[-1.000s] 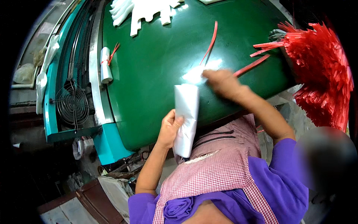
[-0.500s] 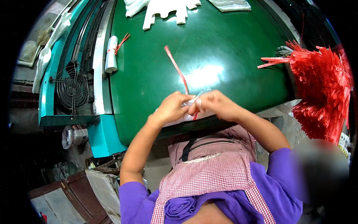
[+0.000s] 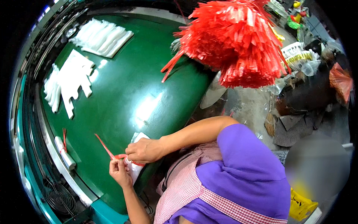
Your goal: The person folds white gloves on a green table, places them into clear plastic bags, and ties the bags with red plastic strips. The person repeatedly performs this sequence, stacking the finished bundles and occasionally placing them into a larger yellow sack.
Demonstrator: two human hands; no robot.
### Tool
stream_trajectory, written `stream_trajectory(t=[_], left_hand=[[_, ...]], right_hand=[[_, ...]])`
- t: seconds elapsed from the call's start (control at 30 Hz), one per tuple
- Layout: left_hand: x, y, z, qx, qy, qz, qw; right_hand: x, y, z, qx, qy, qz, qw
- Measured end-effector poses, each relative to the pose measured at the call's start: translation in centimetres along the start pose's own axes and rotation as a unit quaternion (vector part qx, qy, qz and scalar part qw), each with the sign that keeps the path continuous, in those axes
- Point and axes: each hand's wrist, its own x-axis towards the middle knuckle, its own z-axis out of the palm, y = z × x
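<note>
Red strip (image 3: 104, 147) is pinched between the thumb and fingers of the left hand (image 3: 119, 171), its loose tail pointed away over the green desk (image 3: 119, 84). The fingers of the right hand (image 3: 144, 151) are curled in over the white bundle (image 3: 135, 171); their tips are hidden, so what exactly is clamped there cannot be told. If the pinch were loosened while the strip was slack, the wrap could be left loose and the bundle could spring open; if the strip were pulled too hard, it could be torn or the bundle creased. The bundle could also be twisted askew, since it is held at a slant by the desk's near edge and seems to be steadied mainly by the hands. Glossy white plastic is seen in it, folded long and narrow and softly wrinkled, its middle covered by the right hand, with red showing across it. Farther left, a tied roll (image 3: 67, 158) is laid beside the metal rail (image 3: 80, 187); beyond, white stacks (image 3: 103, 38) are spread, and a red bunch (image 3: 233, 46) is seen at the desk's right side.
</note>
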Motion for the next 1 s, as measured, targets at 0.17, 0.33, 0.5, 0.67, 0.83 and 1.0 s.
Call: stream_trajectory(t=[0.17, 0.33, 0.5, 0.67, 0.83, 1.0], left_hand=[[-0.1, 0.8, 1.8, 0.002, 0.013, -0.017, 1.0], [0.4, 0.1, -0.8, -0.015, -0.054, -0.004, 0.998], [0.4, -0.9, -0.7, 0.051, -0.084, 0.027, 0.995], [-1.6, -1.5, -0.6, 0.265, -0.114, 0.27, 0.919], [-1.0, 1.6, 0.5, 0.408, -0.158, 0.423, 0.794], [4.7, 3.8, -5.0, 0.429, 0.004, 0.184, 0.884]], right_hand=[[-0.2, 0.6, 0.9, -0.009, -0.013, -0.08, 0.997], [0.7, -1.1, 0.7, 0.021, 0.052, -0.069, 0.996], [2.1, -0.3, 3.1, 0.334, -0.027, 0.189, 0.923], [2.9, 2.6, 3.7, 0.482, -0.01, 0.357, 0.8], [2.6, 2.6, 1.9, 0.299, -0.082, 0.178, 0.934], [2.2, -2.1, 0.8, 0.047, -0.154, -0.018, 0.987]])
